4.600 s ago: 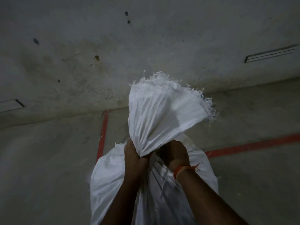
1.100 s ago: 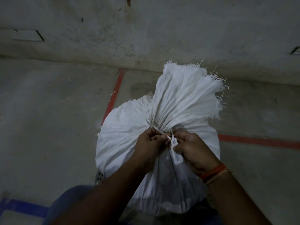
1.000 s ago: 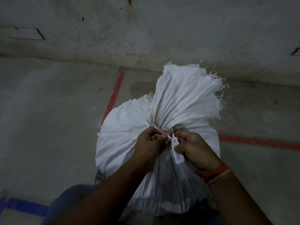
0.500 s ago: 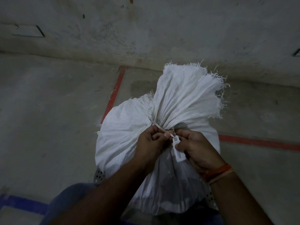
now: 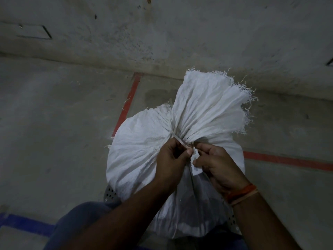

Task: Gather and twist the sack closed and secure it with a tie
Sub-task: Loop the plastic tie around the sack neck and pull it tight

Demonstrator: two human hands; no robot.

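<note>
Sack point(image 5: 144, 147) neck gathered, frayed edge fanned, both hands' fingers point(image 5: 187, 152) pinching tie point(image 5: 181, 142), floor point(image 5: 54, 132) around.

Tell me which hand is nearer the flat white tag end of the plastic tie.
Right. The right hand pinches the flat white tag end of the plastic tie; the left hand is just beside it, pinching the thin strap at the white woven sack neck.
</note>
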